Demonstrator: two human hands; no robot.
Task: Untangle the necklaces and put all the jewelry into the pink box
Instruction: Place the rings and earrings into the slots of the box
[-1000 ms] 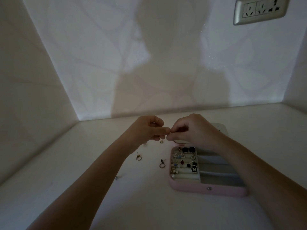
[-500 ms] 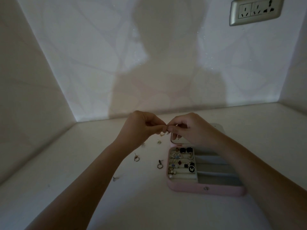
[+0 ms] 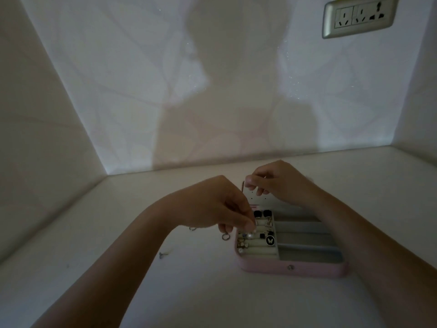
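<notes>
Head view: slotting tiny piece (image 3: 254,229) into pink box (image 3: 293,271) with pinching left hand (image 3: 220,207); hold of right hand (image 3: 281,183) unclear; next, careful seating.

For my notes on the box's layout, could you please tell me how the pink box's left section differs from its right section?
The left section has pale padded rolls; the right section is split into open bluish trays. The left section holds jewelry; the right section shows none. Both share one pink box.
</notes>
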